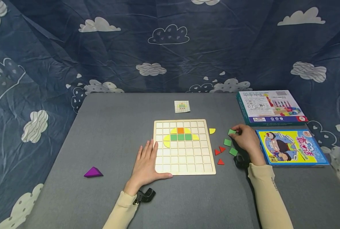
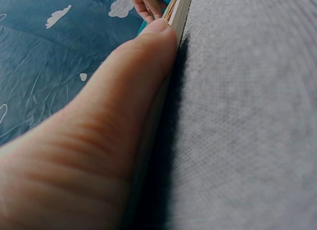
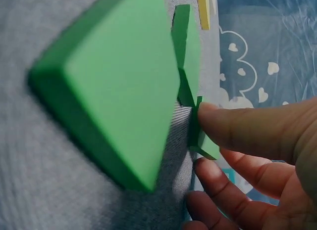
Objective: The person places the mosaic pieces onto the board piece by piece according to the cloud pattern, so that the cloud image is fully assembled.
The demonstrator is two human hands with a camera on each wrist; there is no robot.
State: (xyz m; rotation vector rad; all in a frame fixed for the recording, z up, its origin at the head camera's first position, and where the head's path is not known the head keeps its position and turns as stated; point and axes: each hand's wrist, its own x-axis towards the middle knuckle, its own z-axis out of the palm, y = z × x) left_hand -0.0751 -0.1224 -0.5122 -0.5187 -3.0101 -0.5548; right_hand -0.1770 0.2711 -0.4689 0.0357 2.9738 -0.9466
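My left hand [image 1: 145, 165] lies with straight fingers along the left edge of a wooden grid board [image 1: 184, 159], its thumb against the front edge. On the board's upper part sit an orange square [image 1: 180, 130], a row of green squares [image 1: 180, 137] and yellow curved pieces [image 1: 166, 141]. Right of the board, my right hand [image 1: 247, 140] pinches a green square tile [image 3: 208, 147] between thumb and fingers, close to the table. Two more green tiles, one nearer [image 1: 233, 151] and one farther [image 1: 227, 142], lie beside that hand.
Red triangles [image 1: 221, 162] and a yellow quarter-circle [image 1: 212, 130] lie right of the board. A small pattern card [image 1: 182, 107] is behind it. Two boxes, one white and green [image 1: 270, 108], one blue and yellow [image 1: 291, 148], stand at right. A purple block [image 1: 93, 172] sits at left.
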